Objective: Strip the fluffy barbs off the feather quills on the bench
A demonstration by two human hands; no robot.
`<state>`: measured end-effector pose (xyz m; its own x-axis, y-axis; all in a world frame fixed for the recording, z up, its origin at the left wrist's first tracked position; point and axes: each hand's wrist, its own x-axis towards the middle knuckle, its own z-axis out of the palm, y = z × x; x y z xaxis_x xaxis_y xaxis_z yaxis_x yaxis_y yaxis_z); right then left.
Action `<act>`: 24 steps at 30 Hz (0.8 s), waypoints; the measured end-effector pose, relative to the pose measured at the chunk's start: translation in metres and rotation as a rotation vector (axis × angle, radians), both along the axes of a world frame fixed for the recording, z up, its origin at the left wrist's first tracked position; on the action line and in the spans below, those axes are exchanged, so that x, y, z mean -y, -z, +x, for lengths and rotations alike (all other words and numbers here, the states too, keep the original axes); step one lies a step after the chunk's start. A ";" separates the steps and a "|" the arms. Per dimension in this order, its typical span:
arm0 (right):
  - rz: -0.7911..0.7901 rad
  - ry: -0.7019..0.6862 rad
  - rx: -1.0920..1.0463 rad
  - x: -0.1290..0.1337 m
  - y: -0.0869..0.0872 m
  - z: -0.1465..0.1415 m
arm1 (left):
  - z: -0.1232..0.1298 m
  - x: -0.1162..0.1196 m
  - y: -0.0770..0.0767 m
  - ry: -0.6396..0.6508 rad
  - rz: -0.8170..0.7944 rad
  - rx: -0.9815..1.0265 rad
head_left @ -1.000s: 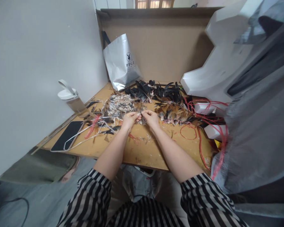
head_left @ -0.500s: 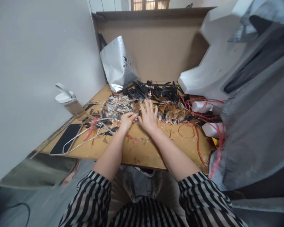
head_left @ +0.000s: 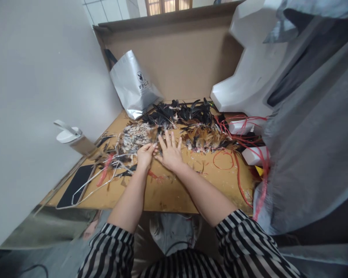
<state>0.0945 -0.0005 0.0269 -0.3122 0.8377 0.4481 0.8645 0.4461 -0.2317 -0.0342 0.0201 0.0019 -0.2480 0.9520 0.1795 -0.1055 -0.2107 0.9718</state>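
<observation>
My left hand (head_left: pixel 145 155) is closed in a pinch, with thumb and index finger pressed together. What sits between those fingertips is too small to make out. Right beside it, my right hand (head_left: pixel 171 151) lies flat with its fingers spread, touching the table top at the edge of the feathers. A mottled pale feather pile (head_left: pixel 136 136) is just beyond my left hand. Brown feathers (head_left: pixel 204 137) lie to the right of my right hand, and black feathers (head_left: pixel 195 112) run along behind both.
A silver bag (head_left: pixel 133 85) leans at the back left against a cardboard panel (head_left: pixel 179 61). On the left are a lidded bottle (head_left: pixel 78 141), a phone (head_left: pixel 75 185) and white cord (head_left: pixel 111 179). Red string (head_left: pixel 239 177) and white blocks (head_left: pixel 256 155) occupy the right side.
The camera view has turned, so most things sit further left. My right hand's fingers have spread wider, and bare table now shows between it and the brown feathers. My left hand stays pinched.
</observation>
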 end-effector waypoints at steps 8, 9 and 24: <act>-0.041 0.084 -0.007 -0.008 0.008 0.009 | 0.003 -0.003 0.005 -0.016 -0.029 0.044; -0.034 0.085 -0.012 -0.008 0.007 0.010 | 0.004 -0.003 0.006 -0.023 -0.034 0.056; -0.061 0.116 0.039 -0.010 0.004 0.020 | 0.000 -0.005 0.008 -0.034 -0.064 0.089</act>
<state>0.1150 0.0093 0.0233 -0.2282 0.8945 0.3845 0.9182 0.3291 -0.2205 -0.0337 0.0253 -0.0058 -0.2929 0.9514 0.0947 -0.1863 -0.1539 0.9704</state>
